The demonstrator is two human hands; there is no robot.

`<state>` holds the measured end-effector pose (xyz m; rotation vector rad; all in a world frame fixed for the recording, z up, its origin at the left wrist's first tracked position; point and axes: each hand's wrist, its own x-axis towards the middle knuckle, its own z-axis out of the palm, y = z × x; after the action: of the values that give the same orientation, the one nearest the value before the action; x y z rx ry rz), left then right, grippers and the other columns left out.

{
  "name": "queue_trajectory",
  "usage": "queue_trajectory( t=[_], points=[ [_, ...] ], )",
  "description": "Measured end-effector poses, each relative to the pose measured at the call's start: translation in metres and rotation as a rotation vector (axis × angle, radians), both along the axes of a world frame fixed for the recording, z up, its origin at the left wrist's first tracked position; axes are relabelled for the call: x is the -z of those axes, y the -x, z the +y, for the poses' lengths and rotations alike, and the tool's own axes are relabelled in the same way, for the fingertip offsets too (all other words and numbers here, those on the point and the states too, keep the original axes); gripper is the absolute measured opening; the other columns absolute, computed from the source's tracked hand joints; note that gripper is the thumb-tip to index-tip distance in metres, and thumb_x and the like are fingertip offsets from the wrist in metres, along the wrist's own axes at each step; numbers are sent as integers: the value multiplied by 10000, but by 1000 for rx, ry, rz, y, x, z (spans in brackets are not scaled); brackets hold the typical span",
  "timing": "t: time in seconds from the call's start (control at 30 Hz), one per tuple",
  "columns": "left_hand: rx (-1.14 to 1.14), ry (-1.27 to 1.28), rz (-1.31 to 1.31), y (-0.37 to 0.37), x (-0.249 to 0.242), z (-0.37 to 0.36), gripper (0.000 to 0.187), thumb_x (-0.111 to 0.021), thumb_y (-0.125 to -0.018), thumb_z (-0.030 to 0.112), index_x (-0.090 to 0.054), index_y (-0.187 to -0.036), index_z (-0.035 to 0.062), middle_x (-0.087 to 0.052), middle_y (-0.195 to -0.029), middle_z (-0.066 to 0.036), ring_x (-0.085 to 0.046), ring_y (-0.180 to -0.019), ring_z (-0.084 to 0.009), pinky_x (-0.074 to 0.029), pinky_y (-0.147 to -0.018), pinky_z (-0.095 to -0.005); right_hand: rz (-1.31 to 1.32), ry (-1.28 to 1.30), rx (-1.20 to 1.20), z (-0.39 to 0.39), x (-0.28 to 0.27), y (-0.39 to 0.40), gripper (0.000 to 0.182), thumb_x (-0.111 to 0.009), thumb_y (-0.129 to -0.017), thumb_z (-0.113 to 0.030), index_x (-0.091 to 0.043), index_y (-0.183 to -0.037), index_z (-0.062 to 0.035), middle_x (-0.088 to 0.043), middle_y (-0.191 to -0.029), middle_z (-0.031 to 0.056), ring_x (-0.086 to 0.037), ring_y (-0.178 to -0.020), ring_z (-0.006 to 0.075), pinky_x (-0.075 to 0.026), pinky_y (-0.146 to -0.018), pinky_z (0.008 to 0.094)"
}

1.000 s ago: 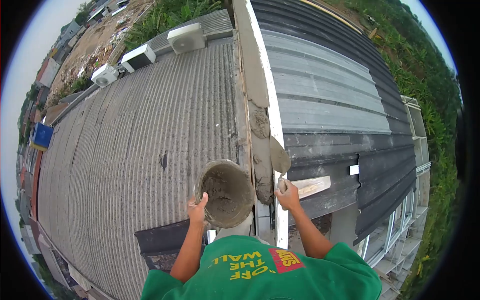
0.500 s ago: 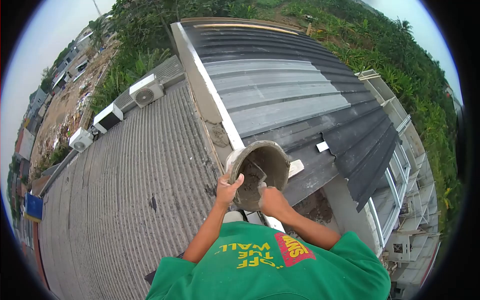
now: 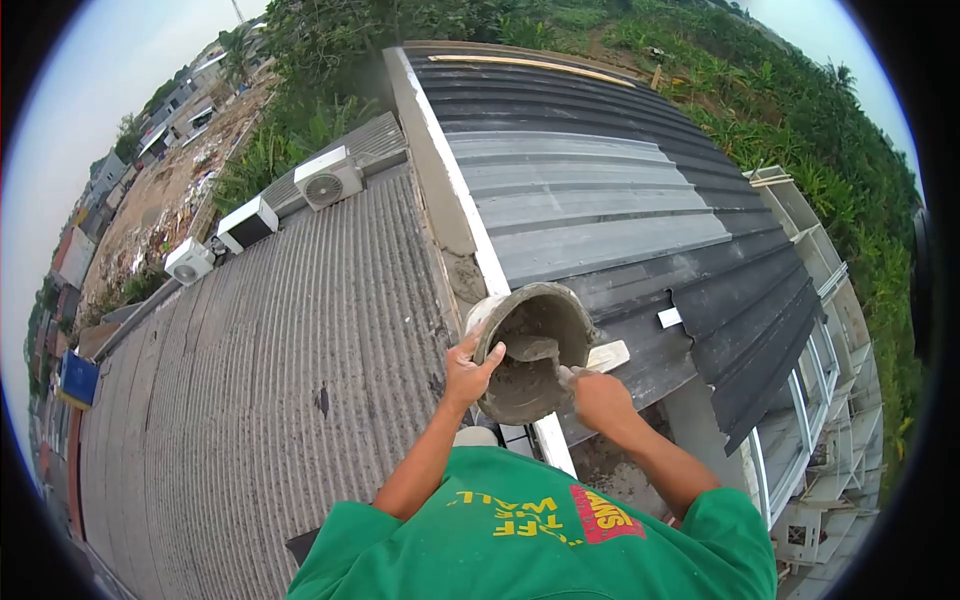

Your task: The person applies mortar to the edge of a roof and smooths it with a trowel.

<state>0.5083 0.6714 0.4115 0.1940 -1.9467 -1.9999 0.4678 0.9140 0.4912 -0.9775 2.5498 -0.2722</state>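
A mortar-smeared bucket [image 3: 572, 322] is tilted on the narrow wall top in front of me, its mouth facing me. My left hand [image 3: 468, 376] is closed on its left rim, thumb over the edge. My right hand [image 3: 602, 398] is wrapped round the handle of a trowel [image 3: 533, 348], whose blade is inside the bucket with grey mortar on it. More wet mortar [image 3: 518, 388] lies in the bucket below the blade. A pale flat piece [image 3: 610, 356] sticks out just right of the bucket.
A white-edged wall [image 3: 462, 205] runs away from me, with fresh mortar on its left face. Left is a corrugated roof [image 3: 290, 370] with several air-conditioner units [image 3: 328, 180]. Right are dark roof sheets [image 3: 640, 285] and an opening by the bucket [image 3: 630, 470]. Trees stand beyond.
The trowel blade has come up inside the bucket and now shows mortar on it. My right hand has moved a little away from the bucket's mouth. The view has shifted slightly.
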Motion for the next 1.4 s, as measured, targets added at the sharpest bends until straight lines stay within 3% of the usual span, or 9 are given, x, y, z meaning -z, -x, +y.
queue_trajectory(
  t=[0.03,0.17,0.27,0.33,0.63,0.77,1.1,1.27,1.4],
  points=[
    [8,-2,-6,1,-2,0,467,-711,-877,172,-601,-1299,7,-594,-1352,-128,-427,-1355,-257,-270,-1145,-396,128,323,176,-5,8,-1,533,-489,-810,-20,-489,-1340,33,-605,-1196,290,-643,-985,432,-538,-833,481],
    [-54,182,99,8,-27,-2,413,-699,-881,123,-619,-1261,-16,-588,-1349,-148,-435,-1350,-221,-204,-1180,-401,-5,225,92,-24,84,-37,558,-473,-818,-20,-469,-1375,-12,-592,-1244,271,-630,-1013,447,-521,-885,489],
    [-79,156,115,-1,-34,-9,336,-681,-898,123,-656,-1175,-65,-580,-1344,-178,-446,-1336,-252,-215,-1169,-408,-107,138,-80,-18,33,-2,398,-486,-853,-48,-576,-1235,16,-652,-1037,278,-661,-925,414,-535,-824,489],
    [-40,281,101,-9,-37,-5,341,-681,-896,125,-654,-1177,-67,-582,-1342,-185,-453,-1335,-268,-219,-1170,-414,-29,353,375,-37,21,1,230,-572,-824,-103,-669,-992,21,-666,-946,276,-669,-881,422,-540,-795,487],
    [30,520,212,-10,-44,-29,343,-689,-856,111,-670,-1153,-59,-629,-1281,-183,-533,-1290,-290,-210,-1176,-483,-26,242,101,-28,40,28,247,-563,-857,-149,-624,-992,48,-672,-819,213,-682,-749,383,-552,-683,461],
    [253,486,232,-22,-81,-17,338,-708,-842,135,-684,-1120,-57,-630,-1276,-188,-527,-1299,-296,-169,-1184,-499,-867,273,363,-5,-2,19,323,-587,-922,-275,-641,-947,42,-628,-661,124,-672,-603,241,-544,-543,365],
    [260,33,326,-34,-85,-56,402,-739,-813,181,-685,-1151,-27,-593,-1327,-180,-406,-1390,-283,-31,-1214,-487,-1394,875,188,-29,42,-33,192,-637,-932,-88,-573,-1076,22,-594,-695,41,-564,-526,102,-480,-457,279],
    [45,37,219,-37,-73,-55,351,-717,-850,171,-691,-1120,-51,-577,-1346,-184,-432,-1357,-234,-80,-1210,-431,-1335,871,103,-53,17,-14,196,-642,-917,-60,-580,-1079,30,-596,-691,27,-565,-533,82,-490,-511,253],
    [-148,-309,-94,-36,-48,-65,314,-679,-904,108,-660,-1165,-66,-605,-1286,-100,-451,-1233,-100,-188,-1154,-330,-232,568,6,-54,-6,-4,340,-623,-858,-60,-616,-1198,-68,-660,-780,153,-651,-624,291,-545,-631,374]
  ],
)
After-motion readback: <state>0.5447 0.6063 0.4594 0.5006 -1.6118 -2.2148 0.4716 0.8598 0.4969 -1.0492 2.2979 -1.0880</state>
